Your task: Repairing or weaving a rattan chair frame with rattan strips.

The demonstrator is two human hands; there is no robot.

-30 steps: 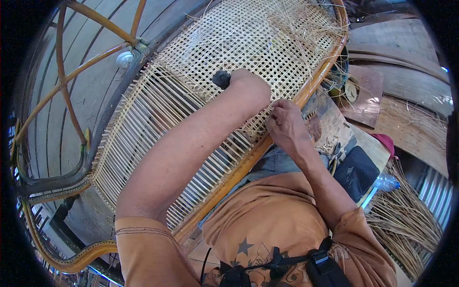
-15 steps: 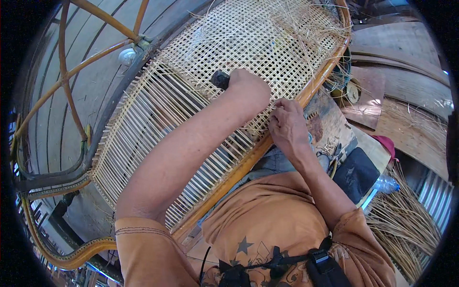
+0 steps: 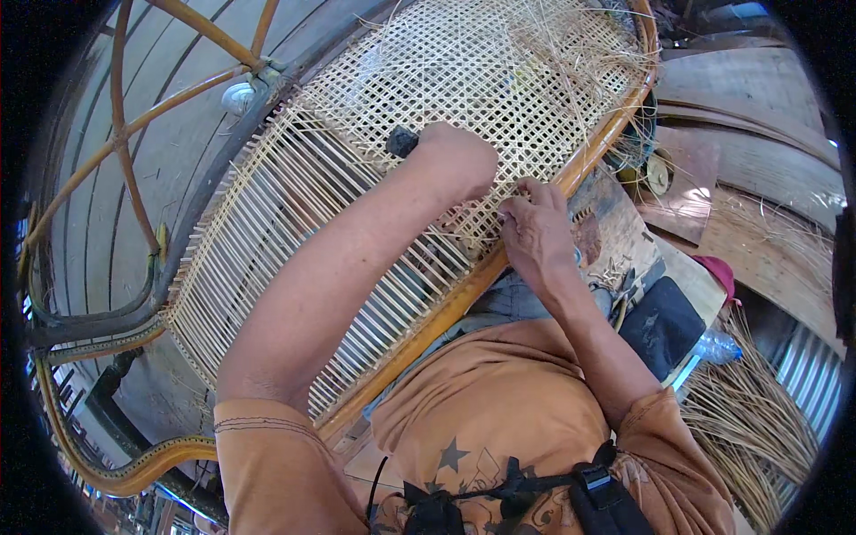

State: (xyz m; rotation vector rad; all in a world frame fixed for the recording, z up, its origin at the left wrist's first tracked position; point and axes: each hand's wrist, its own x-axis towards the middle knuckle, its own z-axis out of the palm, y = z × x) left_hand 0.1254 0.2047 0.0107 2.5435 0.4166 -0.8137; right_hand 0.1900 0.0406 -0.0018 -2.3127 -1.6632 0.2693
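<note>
A pale woven cane panel (image 3: 464,67) is stretched in a curved wooden frame (image 3: 428,330) across my lap. Its far part is a tight open-hole weave, while the near left part shows only parallel strands (image 3: 259,241). My left hand (image 3: 456,153) reaches over the panel, closed round a black-handled tool (image 3: 401,141); the stubby end sticks out on the left and the working end is hidden. Close beside it, at the rail by the weave's edge, my right hand (image 3: 540,227) has its fingers bent and pinched together. Whatever they grip is covered by the fingers.
Loose cane strips (image 3: 580,49) lie over the panel's far right. On the right are a black flat pad (image 3: 662,325), a plastic bottle (image 3: 716,346), a red cloth (image 3: 716,275) and a bundle of cane (image 3: 758,401). Bent rattan poles (image 3: 120,138) stand on the left.
My left hand has shifted slightly left and away with the black-handled tool. My right hand stays at the rail, its fingers still bent.
</note>
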